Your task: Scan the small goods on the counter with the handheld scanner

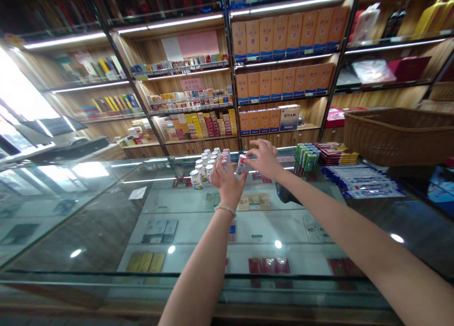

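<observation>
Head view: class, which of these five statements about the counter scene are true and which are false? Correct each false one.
1. The right hand is at a small pink-and-white bottle. True.
2. The left wrist is bare. False: a bracelet circles it.
3. Orange boxes stand upright in rows. True.
4. The wicker basket is left of the green containers in the picture. False: it is to their right.
5. White bottles stand left of the green containers. True.

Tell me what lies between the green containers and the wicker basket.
In the head view, a stack of red-and-yellow packets lies there, with blue-and-white packets nearer the camera.
</observation>
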A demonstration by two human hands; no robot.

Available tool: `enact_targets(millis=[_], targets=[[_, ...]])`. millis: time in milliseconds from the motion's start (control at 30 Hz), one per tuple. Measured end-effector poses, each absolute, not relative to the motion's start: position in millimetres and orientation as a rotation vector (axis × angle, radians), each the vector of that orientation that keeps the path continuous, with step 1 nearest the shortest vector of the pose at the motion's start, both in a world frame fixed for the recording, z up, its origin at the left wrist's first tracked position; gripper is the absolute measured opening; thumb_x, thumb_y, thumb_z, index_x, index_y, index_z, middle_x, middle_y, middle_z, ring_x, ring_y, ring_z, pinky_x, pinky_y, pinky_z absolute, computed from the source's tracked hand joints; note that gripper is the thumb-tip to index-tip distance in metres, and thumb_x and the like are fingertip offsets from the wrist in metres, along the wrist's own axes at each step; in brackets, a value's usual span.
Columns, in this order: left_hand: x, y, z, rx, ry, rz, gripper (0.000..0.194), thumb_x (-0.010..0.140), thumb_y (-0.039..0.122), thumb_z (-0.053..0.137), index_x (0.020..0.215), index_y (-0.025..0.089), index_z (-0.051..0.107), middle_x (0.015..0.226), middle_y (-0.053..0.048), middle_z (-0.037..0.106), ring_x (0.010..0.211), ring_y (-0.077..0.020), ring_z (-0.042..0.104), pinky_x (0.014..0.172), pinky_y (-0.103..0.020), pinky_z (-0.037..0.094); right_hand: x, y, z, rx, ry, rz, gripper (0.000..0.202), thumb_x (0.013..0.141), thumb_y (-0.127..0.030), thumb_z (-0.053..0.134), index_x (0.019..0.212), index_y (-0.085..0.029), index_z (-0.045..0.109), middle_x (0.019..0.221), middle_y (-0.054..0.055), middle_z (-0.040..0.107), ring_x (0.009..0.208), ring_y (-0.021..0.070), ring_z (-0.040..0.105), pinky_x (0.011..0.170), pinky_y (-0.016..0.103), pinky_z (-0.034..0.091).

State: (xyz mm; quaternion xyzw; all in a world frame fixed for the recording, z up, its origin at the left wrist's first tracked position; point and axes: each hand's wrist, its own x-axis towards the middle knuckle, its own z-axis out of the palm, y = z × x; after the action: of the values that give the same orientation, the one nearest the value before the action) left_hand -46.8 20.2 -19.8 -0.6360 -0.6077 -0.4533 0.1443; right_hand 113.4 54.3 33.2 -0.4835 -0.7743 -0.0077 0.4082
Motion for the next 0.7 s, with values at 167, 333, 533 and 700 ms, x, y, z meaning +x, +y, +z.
enact_targets(millis=[167, 333, 533, 700], targets=[[-64, 24, -28, -1.598, -1.926, -1.264, 0.063, 0.081, 0.053, 0.079, 0.131, 0.020, 0.059, 0.159, -0.023, 0.040, 0.151, -0.0428, 0.035, 0.118, -0.068, 0.031, 77, 70, 33, -1.239, -2.020, -0.048, 0.024, 0.095, -0.045, 0.066, 0.102, -0.026, 0.080, 0.151, 0.010, 0.055, 0.145, 0.0336, 0.034, 0.115, 0.056, 0.025], [-72, 23, -32, -1.462, -2.063, -1.214, 0.065, 0.079, 0.041, 0.083, 0.135, 0.020, 0.057, 0.162, -0.023, 0.038, 0.152, -0.0434, 0.033, 0.118, -0.072, 0.030, 49, 80, 24, -1.303, -2.078, -0.026, 0.024, 0.094, -0.045, 0.068, 0.105, -0.027, 0.081, 0.153, 0.009, 0.054, 0.146, 0.0324, 0.032, 0.114, 0.055, 0.026], [-73, 23, -37, -1.456, -2.135, -1.153, 0.081, 0.077, 0.033, 0.084, 0.148, 0.025, 0.046, 0.164, -0.021, 0.035, 0.155, -0.0417, 0.029, 0.118, -0.072, 0.030, 31, 89, 7, -1.302, -2.138, -0.026, 0.024, 0.094, -0.045, 0.068, 0.102, -0.027, 0.082, 0.153, 0.008, 0.054, 0.145, 0.0324, 0.031, 0.115, 0.055, 0.025], [-73, 26, -46, -1.512, -2.085, -1.243, 0.081, 0.077, 0.024, 0.080, 0.150, 0.031, 0.045, 0.165, -0.020, 0.033, 0.156, -0.0431, 0.026, 0.119, -0.077, 0.024, 27, 92, -3, -1.305, -2.115, -0.024, 0.022, 0.094, -0.046, 0.069, 0.101, -0.030, 0.082, 0.152, 0.007, 0.055, 0.143, 0.0332, 0.033, 0.112, 0.056, 0.027]])
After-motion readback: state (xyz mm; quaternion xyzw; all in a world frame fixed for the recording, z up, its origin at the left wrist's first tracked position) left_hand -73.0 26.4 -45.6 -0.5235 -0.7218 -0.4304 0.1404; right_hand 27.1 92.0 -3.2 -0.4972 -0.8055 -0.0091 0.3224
